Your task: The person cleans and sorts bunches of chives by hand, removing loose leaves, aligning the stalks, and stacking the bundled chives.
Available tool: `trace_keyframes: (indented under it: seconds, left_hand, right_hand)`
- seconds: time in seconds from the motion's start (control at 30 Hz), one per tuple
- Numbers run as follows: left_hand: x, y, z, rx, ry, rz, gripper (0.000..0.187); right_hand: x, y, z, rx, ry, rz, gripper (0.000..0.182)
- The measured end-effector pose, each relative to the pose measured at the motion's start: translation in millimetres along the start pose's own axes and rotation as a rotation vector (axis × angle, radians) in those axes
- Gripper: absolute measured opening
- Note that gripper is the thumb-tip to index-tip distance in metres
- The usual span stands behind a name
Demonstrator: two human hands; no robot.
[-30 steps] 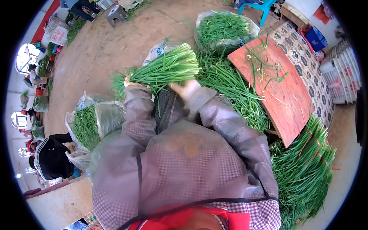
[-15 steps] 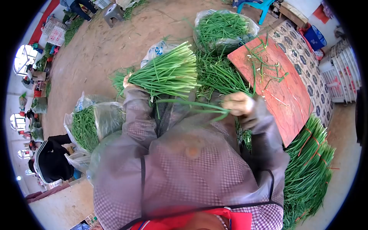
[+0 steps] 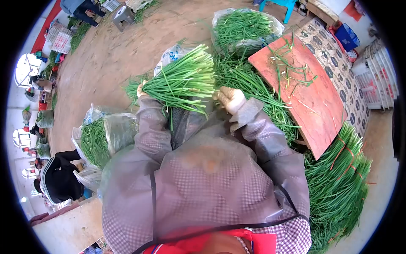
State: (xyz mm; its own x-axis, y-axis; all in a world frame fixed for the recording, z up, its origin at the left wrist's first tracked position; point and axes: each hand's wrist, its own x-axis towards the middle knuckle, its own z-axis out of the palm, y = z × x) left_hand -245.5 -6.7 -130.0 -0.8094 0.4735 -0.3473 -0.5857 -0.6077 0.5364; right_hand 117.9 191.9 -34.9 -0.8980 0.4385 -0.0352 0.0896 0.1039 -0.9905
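My gloved left hand (image 3: pixel 141 89) is closed around a thick bunch of chives (image 3: pixel 184 78), whose pale cut ends fan out to the right. Just right of those ends is my gloved right hand (image 3: pixel 230 99), its fingers curled in a pinch; what is between them, if anything, is too small to make out. Loose chives (image 3: pixel 245 82) lie in a heap behind and beside the right hand, reaching to a red board (image 3: pixel 317 101) with scattered stalks on it.
A plastic bag of greens (image 3: pixel 245 29) stands beyond the heap, and another bag (image 3: pixel 95 142) is at left. Tied chive bundles (image 3: pixel 338 186) are stacked at right. A grey stool (image 3: pixel 123 17), a blue bucket (image 3: pixel 347 37) and white crates (image 3: pixel 374 80) stand farther off. A person in black (image 3: pixel 61 178) bends at left.
My right hand has moved left and up from beside the board to the bunch's cut ends. The few long stalks it held no longer show in it. The left hand keeps its grip.
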Motion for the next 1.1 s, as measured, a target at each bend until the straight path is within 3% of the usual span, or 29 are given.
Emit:
trace_keyframes:
  seconds: [0.07, 0.13, 0.2, 0.27, 0.3, 0.33, 0.37, 0.53, 0.6, 0.63, 0.77, 0.87, 0.93, 1.0, 1.07, 1.1]
  left_hand:
    - [1.7, 1.2, -6.6, -0.040, 0.041, 0.061, 0.018]
    - [11.1, 1.5, -18.6, 0.067, 0.017, 0.095, 0.017]
    - [8.9, 0.5, -15.6, 0.027, 0.029, 0.048, 0.016]
    - [-14.1, -2.2, 6.9, -0.005, 0.045, -0.004, 0.016]
    - [-39.6, -10.1, 35.5, 0.102, 0.079, 0.056, 0.015]
    - [-53.1, -13.9, 50.9, 0.208, 0.112, 0.120, 0.014]
    - [-22.4, -8.7, 15.3, 0.100, 0.033, 0.076, 0.015]
    - [-23.2, -2.3, 13.6, -0.003, -0.006, -0.039, 0.019]
    - [-35.5, -8.2, 29.3, 0.073, 0.111, 0.091, 0.018]
    - [-23.8, -7.0, 13.8, 0.073, 0.111, 0.089, 0.018]
    - [17.4, 3.5, -39.3, -0.053, -0.224, -0.060, 0.027]
    - [16.3, 2.6, -34.8, -0.095, -0.321, -0.144, 0.029]
    - [-10.5, -5.6, 3.9, -0.010, 0.103, -0.001, 0.016]
    - [-17.8, -4.6, 8.8, 0.061, 0.163, 0.044, 0.013]
    - [3.5, -1.2, -11.5, 0.001, 0.119, 0.012, 0.010]
    - [12.2, -1.8, -19.3, 0.003, 0.136, 0.032, 0.009]
  right_hand:
    - [-1.7, 8.2, -16.7, 0.096, 0.064, -0.077, 0.023]
    - [-11.0, -0.3, -47.5, 0.121, 0.102, 0.220, 0.021]
    - [-19.3, -0.7, -55.2, 0.139, 0.091, 0.276, 0.017]
    - [-19.1, -19.9, -32.5, 0.088, 0.051, -0.014, 0.018]
    - [-21.1, -41.1, -24.7, 0.027, 0.031, -0.011, 0.026]
    - [-16.0, -44.0, -13.5, 0.011, 0.062, -0.004, 0.021]
    - [-9.3, -36.8, -6.6, 0.004, 0.085, -0.004, 0.019]
    - [-6.2, -46.4, -0.6, -0.209, 0.155, -0.048, 0.014]
    - [-8.4, -55.1, -1.2, -0.702, 0.250, -0.557, 0.015]
    - [-8.1, -59.2, -0.9, -0.842, 0.238, -0.635, 0.013]
    - [-0.5, -43.6, -0.9, -0.938, 0.201, -0.823, 0.008]
    - [-9.0, -49.3, -3.4, -0.798, 0.268, -0.765, 0.010]
    - [-19.9, -47.3, -25.0, -0.540, 0.183, -0.347, 0.003]
    - [-25.3, -12.3, -61.6, -0.864, 0.227, -0.320, 0.004]
    - [-47.2, -10.0, -92.1, -0.603, 0.468, 0.113, 0.009]
    - [-57.5, 2.4, -116.5, -0.869, 0.444, 0.185, 0.014]
